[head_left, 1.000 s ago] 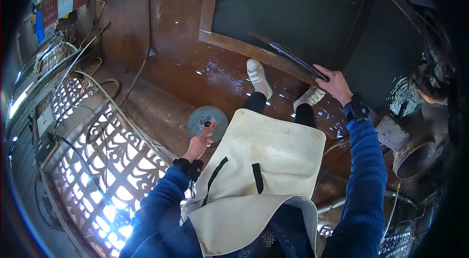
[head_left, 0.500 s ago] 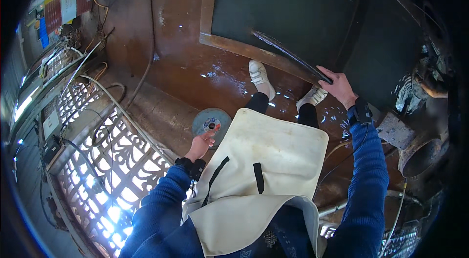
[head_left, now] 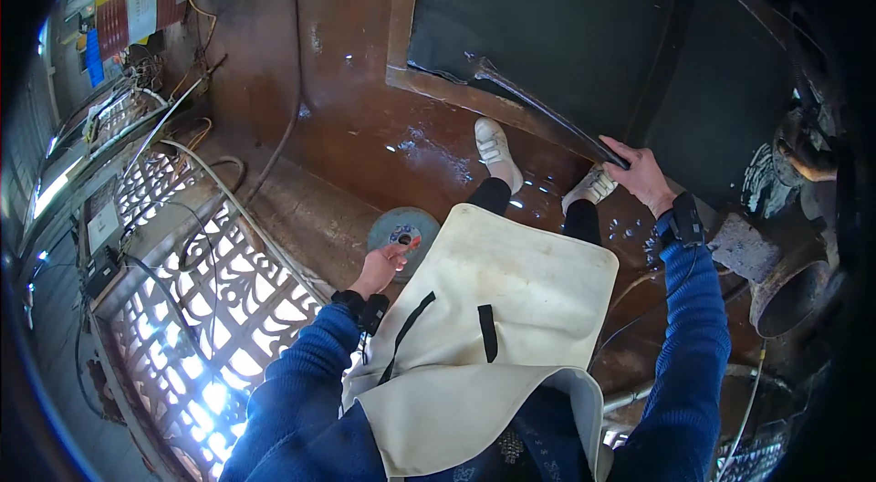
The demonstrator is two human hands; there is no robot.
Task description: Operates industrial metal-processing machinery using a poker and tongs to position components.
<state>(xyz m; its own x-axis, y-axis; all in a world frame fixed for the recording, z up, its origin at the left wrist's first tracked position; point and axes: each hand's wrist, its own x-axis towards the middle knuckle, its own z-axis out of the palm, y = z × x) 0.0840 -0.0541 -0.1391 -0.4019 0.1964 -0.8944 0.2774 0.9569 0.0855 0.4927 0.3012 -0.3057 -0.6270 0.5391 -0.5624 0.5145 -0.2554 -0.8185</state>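
My right hand (head_left: pixel 641 176) grips the near end of a long dark rod (head_left: pixel 547 119), fingers wrapped round it. The rod slants away to the left over the brown rim (head_left: pixel 456 91) of a large dark, flat surface (head_left: pixel 547 7) that looks like liquid. Its knobbed far end meets that surface just inside the rim, beside a small ripple. My left hand (head_left: pixel 381 268) is closed on the near edge of a grey abrasive disc (head_left: pixel 388 231) with a centre hole and a reddish label. Its thumb side lies over the disc's face; the fingertips beneath are hidden.
A cream apron (head_left: pixel 529 281) covers my lap. My white shoes (head_left: pixel 495 150) stand on the wet brown floor (head_left: pixel 356 130). A pierced lattice panel (head_left: pixel 246 286), a pale pipe (head_left: pixel 246 213) and cables lie left. At right are a rusty pipe mouth (head_left: pixel 792 299) and a rough block (head_left: pixel 744 247).
The view has shifted slightly. The rod's blurred, shiny outline is now clear, with its far end at the dark surface near the rim. Both hands keep their hold.
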